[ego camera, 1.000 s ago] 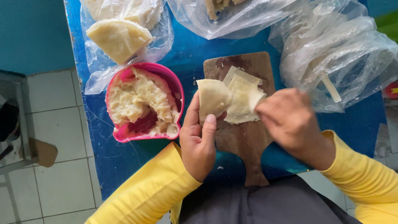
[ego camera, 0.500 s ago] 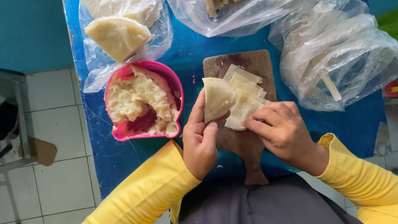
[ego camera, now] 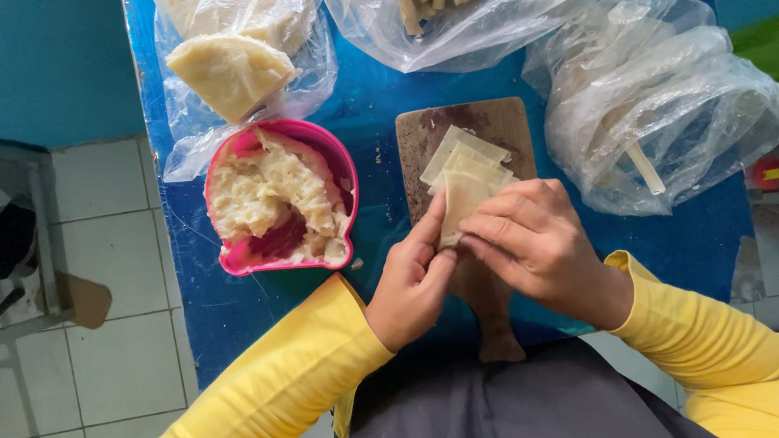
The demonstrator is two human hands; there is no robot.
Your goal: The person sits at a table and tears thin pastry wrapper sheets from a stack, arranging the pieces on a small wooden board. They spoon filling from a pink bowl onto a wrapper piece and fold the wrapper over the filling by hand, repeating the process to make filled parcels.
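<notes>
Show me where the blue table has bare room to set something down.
Bare table shows between the pink bowl and wooden board, and right of the board below the crumpled bag. The far edge is crowded with bags.

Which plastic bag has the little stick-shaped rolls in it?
The top middle bag, above the wooden board. The left bag holds a pale folded stack instead; the right bag's contents are unclear.

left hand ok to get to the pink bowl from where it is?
Probably yes. The left hand is on the pale wrapper with the right hand; the pink bowl sits just beside it on the blue table, nothing between.
</notes>
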